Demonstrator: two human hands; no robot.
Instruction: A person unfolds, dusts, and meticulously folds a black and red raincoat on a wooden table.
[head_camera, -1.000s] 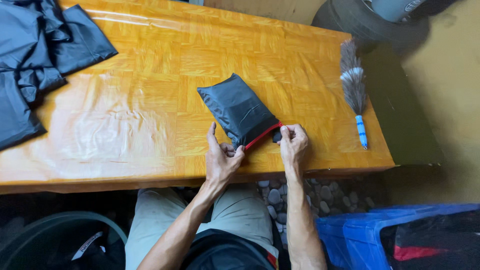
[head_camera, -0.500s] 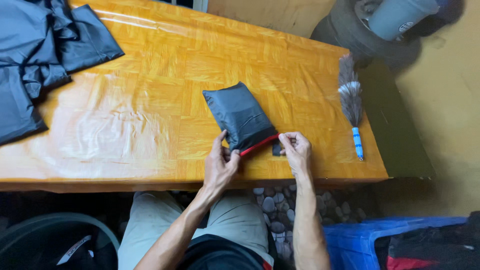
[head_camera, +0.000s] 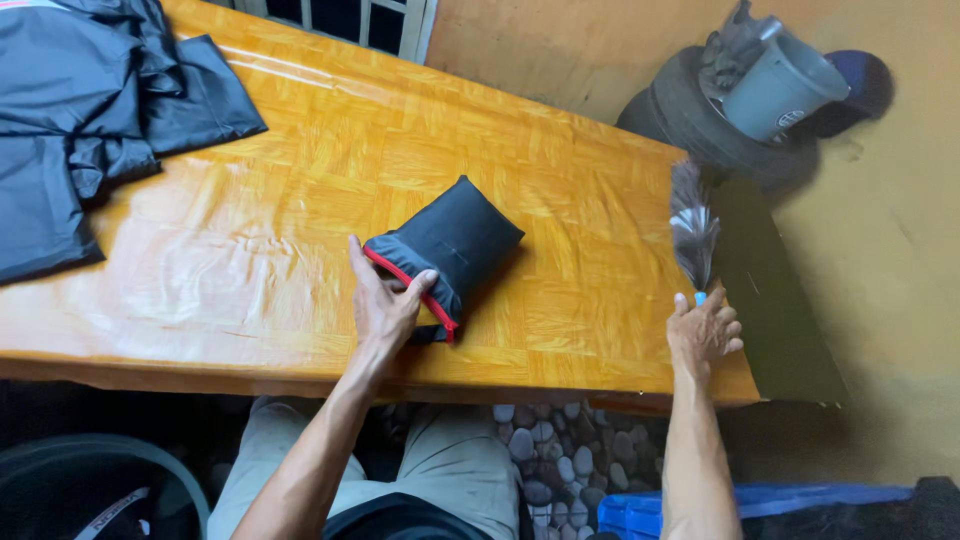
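The person's left hand (head_camera: 385, 305) is resting on the near end of a dark grey pouch (head_camera: 450, 245) with a red zip edge (head_camera: 410, 290), which is lying on the glossy orange wooden table (head_camera: 300, 200), a little toward six o'clock from the table's middle. The thumb and fingers are pinching the pouch's zip end, with the thumb curling over the red edge and the fingers lying flat beside it on the tabletop. The pouch is sitting at a slant, its closed end pointing toward one o'clock and its zip end toward seven o'clock.

The right hand (head_camera: 703, 330) is well apart from the pouch, at about three o'clock from it, at the table's right edge. It is covering the handle of a feather duster (head_camera: 692, 230), whose grey feathers are stretching away toward twelve o'clock along that edge, and a bit of blue handle is showing just above the fingers. Whether this hand is closing around the handle or only lying on it cannot be told.

A heap of dark grey fabric (head_camera: 80, 110) is lying at the table's ten o'clock corner. Beyond the table, at about one o'clock, a grey bucket (head_camera: 780, 90) is sitting in a black tyre (head_camera: 690, 120) by the yellow wall.
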